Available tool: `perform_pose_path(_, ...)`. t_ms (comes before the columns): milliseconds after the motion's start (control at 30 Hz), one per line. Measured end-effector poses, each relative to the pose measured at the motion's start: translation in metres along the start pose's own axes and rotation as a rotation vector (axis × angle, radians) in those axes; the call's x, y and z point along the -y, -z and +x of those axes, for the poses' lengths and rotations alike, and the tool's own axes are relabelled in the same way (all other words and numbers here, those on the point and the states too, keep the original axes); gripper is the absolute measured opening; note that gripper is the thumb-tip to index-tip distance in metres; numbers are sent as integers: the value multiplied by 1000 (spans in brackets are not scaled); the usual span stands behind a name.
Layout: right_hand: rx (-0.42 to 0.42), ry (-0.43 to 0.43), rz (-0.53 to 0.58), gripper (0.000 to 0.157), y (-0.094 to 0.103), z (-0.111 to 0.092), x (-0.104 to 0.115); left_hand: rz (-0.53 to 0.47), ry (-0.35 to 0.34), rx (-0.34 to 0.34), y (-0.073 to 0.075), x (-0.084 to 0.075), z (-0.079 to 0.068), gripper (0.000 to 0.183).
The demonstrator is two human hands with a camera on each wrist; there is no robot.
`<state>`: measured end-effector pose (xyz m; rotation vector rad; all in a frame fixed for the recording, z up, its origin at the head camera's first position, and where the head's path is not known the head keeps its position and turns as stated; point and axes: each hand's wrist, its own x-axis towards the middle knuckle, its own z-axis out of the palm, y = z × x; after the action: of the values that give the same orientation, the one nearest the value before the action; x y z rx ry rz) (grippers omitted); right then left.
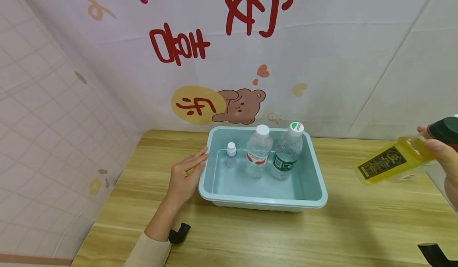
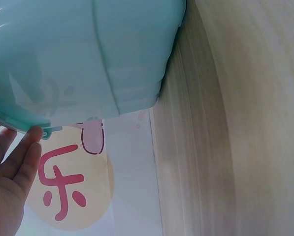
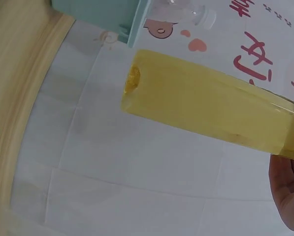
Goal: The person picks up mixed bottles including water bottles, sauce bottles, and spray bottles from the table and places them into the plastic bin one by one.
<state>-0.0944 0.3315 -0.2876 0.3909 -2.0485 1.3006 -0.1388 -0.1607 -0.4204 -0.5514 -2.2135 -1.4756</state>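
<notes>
A light blue plastic basin [image 1: 261,202] stands on the wooden table. My left hand [image 1: 184,177] touches its left rim, with fairly straight fingers [image 2: 26,152] against the edge in the left wrist view. Inside the basin stand a small white-capped bottle [image 1: 231,155], a clear bottle with a red and white label [image 1: 258,149] and a clear bottle with a green label [image 1: 287,153]. At the far right, my right hand [image 1: 447,161] grips a bottle of yellow liquid [image 1: 393,159] near its dark cap. The bottle is tilted and raised, its base toward the basin. Something clear shows partly behind it.
The wood-grain table [image 1: 272,235] extends around the basin. Behind it rises a white wall covering [image 1: 340,68] with red characters and a cartoon bear. Black curved pieces [image 1: 180,233] show near both wrists.
</notes>
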Motion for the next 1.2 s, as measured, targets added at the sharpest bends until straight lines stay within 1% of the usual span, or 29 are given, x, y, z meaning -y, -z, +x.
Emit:
perform_pose_path(67,12,16,-11,34,-2,2,6,0,-1,2,0,0,0,23)
perform_pose_path(100,14,21,-33,34,-3,3,8,2,-2,3,0,-1,0,23)
perform_pose_path(300,40,40,-42,34,-11,5,21,24,14,8,0,-3,1,23)
perform_pose_path(500,66,84,50,34,-17,9,26,22,31,13,0,-3,2,23)
perform_pose_path(633,59,97,168,32,-24,11,31,25,28,17,1,-2,1,23)
perform_pose_path(767,72,88,447,33,-36,13,38,16,10,11,1,-1,1,23)
perform_pose_path(867,104,85,597,34,-45,13,45,10,1,10,1,-1,1,23)
perform_pose_path(1000,148,117,658,33,-56,13,55,13,2,11,1,-1,1,23)
perform_pose_path(1067,159,136,662,32,-61,13,60,12,5,10,1,-1,1,23)
perform_pose_path(1100,165,144,647,32,-64,13,62,15,6,10,1,-1,1,23)
perform_pose_path(1200,162,171,636,33,-71,12,68,19,5,10,2,-2,1,23)
